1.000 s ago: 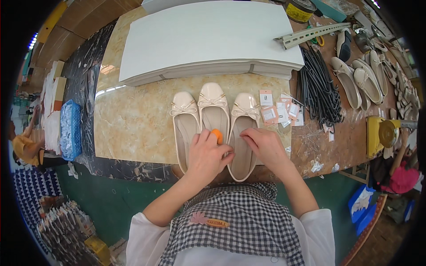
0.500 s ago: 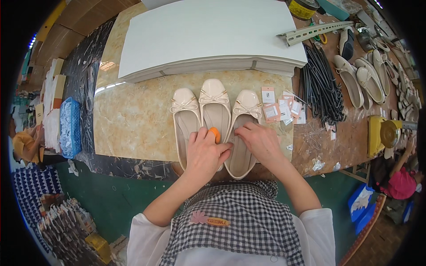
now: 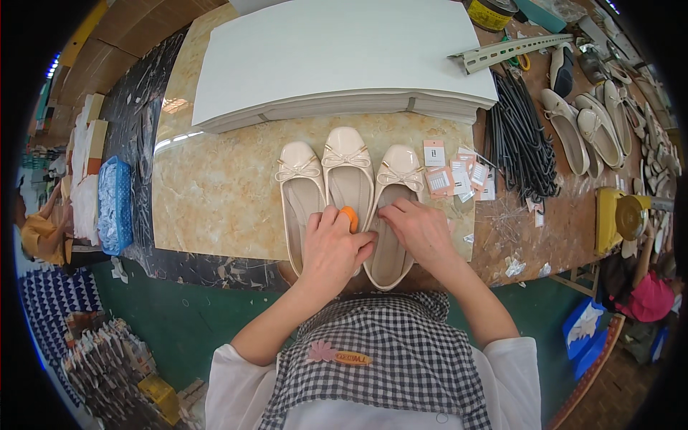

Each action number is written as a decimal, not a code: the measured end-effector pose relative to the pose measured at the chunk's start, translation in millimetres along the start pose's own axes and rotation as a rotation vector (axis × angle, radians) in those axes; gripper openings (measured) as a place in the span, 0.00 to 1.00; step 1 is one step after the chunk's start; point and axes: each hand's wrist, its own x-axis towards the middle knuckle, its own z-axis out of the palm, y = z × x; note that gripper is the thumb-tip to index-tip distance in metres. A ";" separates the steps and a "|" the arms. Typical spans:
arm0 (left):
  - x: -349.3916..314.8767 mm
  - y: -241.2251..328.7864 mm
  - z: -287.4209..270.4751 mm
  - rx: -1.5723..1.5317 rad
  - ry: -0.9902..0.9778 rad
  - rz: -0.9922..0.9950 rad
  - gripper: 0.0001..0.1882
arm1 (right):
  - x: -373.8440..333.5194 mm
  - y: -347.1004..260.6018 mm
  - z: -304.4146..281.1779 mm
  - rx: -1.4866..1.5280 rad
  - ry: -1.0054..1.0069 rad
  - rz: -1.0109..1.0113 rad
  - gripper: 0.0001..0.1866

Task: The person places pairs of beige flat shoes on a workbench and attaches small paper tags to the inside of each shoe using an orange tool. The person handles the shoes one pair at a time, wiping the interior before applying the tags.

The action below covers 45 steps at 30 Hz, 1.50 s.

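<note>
Three cream ballet flats with bows lie side by side at the table's front edge, toes pointing away from me: a left flat (image 3: 299, 160), a middle flat (image 3: 345, 147) and a right flat (image 3: 400, 166). My left hand (image 3: 331, 247) is closed over the heel ends of the left and middle flats. A small orange object (image 3: 350, 217) shows at its fingers; its kind is hidden. My right hand (image 3: 423, 231) has its fingers pinched together inside the right flat's opening. Whatever the pinch holds is too small to make out. Both hands' fingertips are close together.
Behind the flats lies a thick stack of white sheets (image 3: 330, 57). Several paper tags (image 3: 459, 175), a bundle of black hooked rods (image 3: 519, 136), a slotted metal strip (image 3: 502, 54) and more flats (image 3: 566, 132) are on the right. A blue basket (image 3: 115, 204) stands left.
</note>
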 end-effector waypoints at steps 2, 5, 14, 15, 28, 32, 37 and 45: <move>-0.5 -0.7 0.6 0.006 -0.002 -0.005 0.08 | -0.8 0.7 -1.3 -0.001 -0.008 0.002 0.10; 0.3 -0.6 0.9 0.006 0.002 0.002 0.09 | -1.7 1.7 -1.5 -0.006 -0.015 0.026 0.08; 0.4 2.9 0.0 0.030 -0.017 -0.030 0.11 | -1.4 2.2 -8.3 0.087 -0.057 -0.009 0.04; 1.3 4.4 -0.4 0.038 -0.021 -0.035 0.12 | -1.6 2.7 -8.8 0.113 -0.063 -0.008 0.04; 18.7 -3.6 8.5 -0.389 -0.047 -0.013 0.05 | -11.7 -11.9 -26.1 0.071 0.185 0.026 0.05; 20.0 -8.1 11.6 -1.103 -0.178 -0.397 0.09 | -13.6 -4.7 -47.3 0.437 -0.105 0.245 0.08; 29.8 -0.3 3.5 -1.425 -0.311 -0.567 0.13 | -20.5 2.9 -53.8 0.849 -0.392 0.487 0.08; 20.8 6.6 6.1 -1.141 -0.168 -0.500 0.09 | -31.6 1.6 -36.3 1.048 -0.159 0.585 0.08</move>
